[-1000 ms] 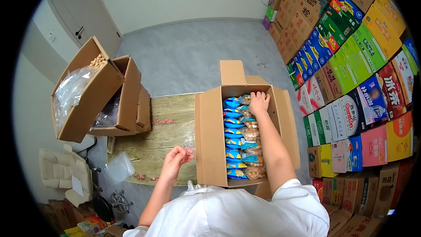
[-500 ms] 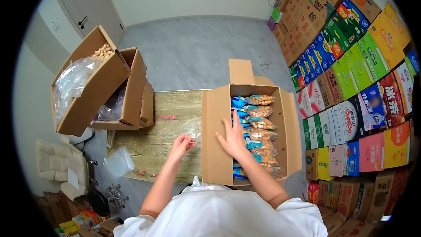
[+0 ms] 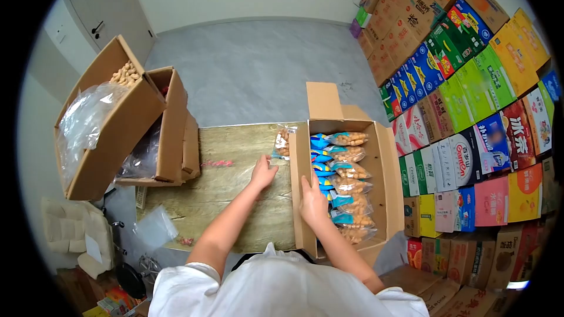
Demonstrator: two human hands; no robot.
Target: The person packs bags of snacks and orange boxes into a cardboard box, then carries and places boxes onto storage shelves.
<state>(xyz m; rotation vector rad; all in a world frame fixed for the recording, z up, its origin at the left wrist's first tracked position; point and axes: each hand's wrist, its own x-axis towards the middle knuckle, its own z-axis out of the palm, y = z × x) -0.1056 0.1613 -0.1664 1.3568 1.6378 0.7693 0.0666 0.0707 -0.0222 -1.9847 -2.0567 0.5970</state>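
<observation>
In the head view, the loose bag of nuts lay on the wood-patterned table, near its far edge and just left of the open carton. Its long axis ran roughly from near to far; a bluish patch marked the end that pointed back toward the person, and clear plastic the end that pointed away. The carton's left flap stood tilted up right beside the bag. The left hand was at the bag's near end, fingers together and pointing forward; whether they gripped the plastic or only touched it, I could not tell. The right hand was at the carton's left side by the flap, fingers pointing forward; I could not tell if they gripped the cardboard. Inside the carton, a row of clear nut bags lay with long axes crosswise, outer ends pointing right, and blue packaging showed along their left. At the table's left were 2 boxes: a lower box and a tilted upper box, which held unpacked peanuts at its far end and clear plastic nearer the person.
</observation>
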